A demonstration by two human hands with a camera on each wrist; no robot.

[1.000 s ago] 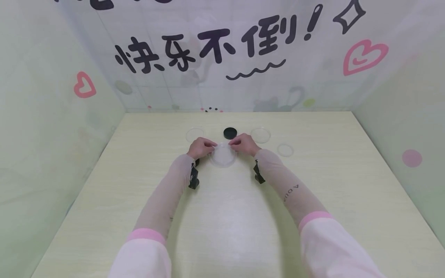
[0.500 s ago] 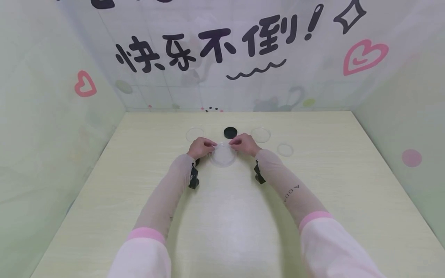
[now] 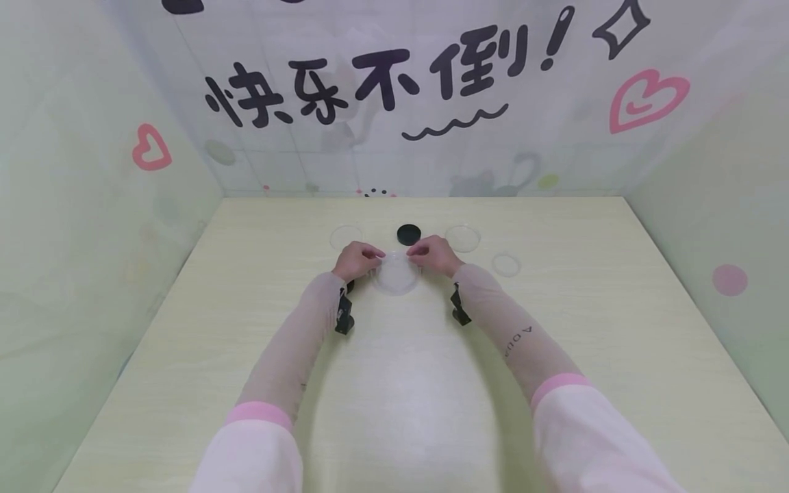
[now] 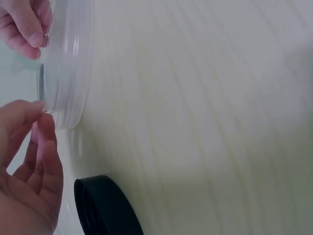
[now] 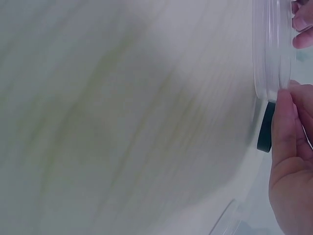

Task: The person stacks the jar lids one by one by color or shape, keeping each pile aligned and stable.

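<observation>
Though hard to see for being so clear, looks like a round, low dish (image 3: 396,277), down at the table (image 3: 394,383), between left hand (image 3: 357,261) and right hand (image 3: 435,255). Pinched by both, thumb against finger, on 2 spots along the far part of the top edge. Hands near each other, not touching. Ridged along the wall in the left wrist view; cannot tell if just 1 piece or a few stacked. Just past the far edge, a black cap (image 3: 409,235). Probably light, likely thin plastic. Likely stiff in the wall, maybe a bit bendy at the edge, and apt to crack if squeezed or twisted hard. Smooth and shiny, so maybe slippery. Best to hold the edge at 2 spots, 1 on each side, with a soft, even pinch. Keep fingertips off the flat middle: little to grab there.
</observation>
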